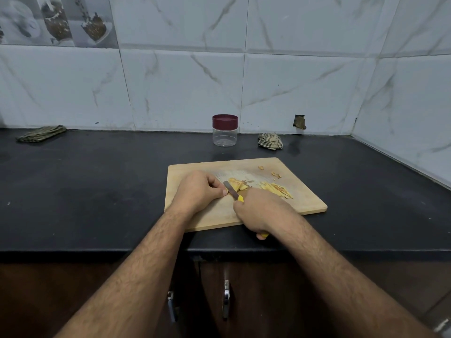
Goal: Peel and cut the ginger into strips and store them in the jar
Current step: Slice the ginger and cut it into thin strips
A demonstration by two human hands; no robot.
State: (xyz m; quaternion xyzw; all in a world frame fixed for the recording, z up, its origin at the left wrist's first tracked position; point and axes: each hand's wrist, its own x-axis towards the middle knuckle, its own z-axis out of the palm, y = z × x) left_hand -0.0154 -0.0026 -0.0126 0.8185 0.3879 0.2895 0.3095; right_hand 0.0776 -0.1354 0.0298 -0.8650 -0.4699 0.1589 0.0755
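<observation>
Head view: knife (231,189) handle mostly under right hand (258,211), ginger (238,184) prob. under blade.

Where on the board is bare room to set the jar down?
The cutting board's near right corner, below the cut strips, is bare, as is its far left corner. The middle is crowded: left hand, ginger slices, knife, right hand.

Both forearms are bare and hairy, no sleeves, and the hands (202,189) wear no rings.

Dim cool light, soft shadows, faint sheen on counter (97,191) (wide-angle bowing at edges)
</observation>
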